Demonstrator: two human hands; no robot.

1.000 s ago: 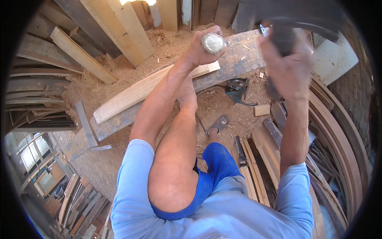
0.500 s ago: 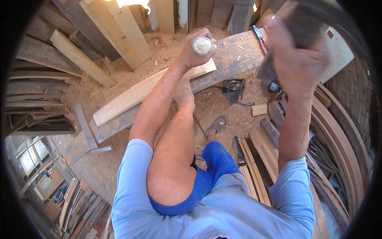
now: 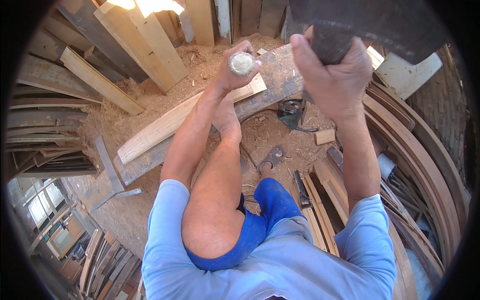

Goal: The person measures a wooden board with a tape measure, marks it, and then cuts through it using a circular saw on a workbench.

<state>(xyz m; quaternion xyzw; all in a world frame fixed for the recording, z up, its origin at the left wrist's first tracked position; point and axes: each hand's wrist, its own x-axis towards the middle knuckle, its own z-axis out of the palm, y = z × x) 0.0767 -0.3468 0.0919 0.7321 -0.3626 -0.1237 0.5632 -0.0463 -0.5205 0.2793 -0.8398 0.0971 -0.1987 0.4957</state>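
My left hand (image 3: 231,75) is wrapped round an upright chisel (image 3: 241,63). Only its round, pale, battered butt shows; the blade is hidden below my fist. Under that hand a pale wooden board (image 3: 160,130) lies along a worn plank bench (image 3: 280,75), and my bare foot (image 3: 226,117) presses on it. Raised high at the right, my right hand (image 3: 335,82) grips a mallet (image 3: 375,25) with a dark, heavy head, close to the camera and partly out of view. The mallet is well apart from the chisel's butt.
Beyond the bench, boards (image 3: 135,45) lean upright amid wood shavings. A corded power tool (image 3: 291,112) and a small wood block (image 3: 325,136) are on the ground. A handsaw (image 3: 302,190) lies by long timber strips at the right. Curved planks (image 3: 415,145) are stacked farther right.
My right hand has swung left and toward the bench with the mallet, whose head now shows more sharply. The pliers on the bench are now hidden. My left hand stays nearly in place.
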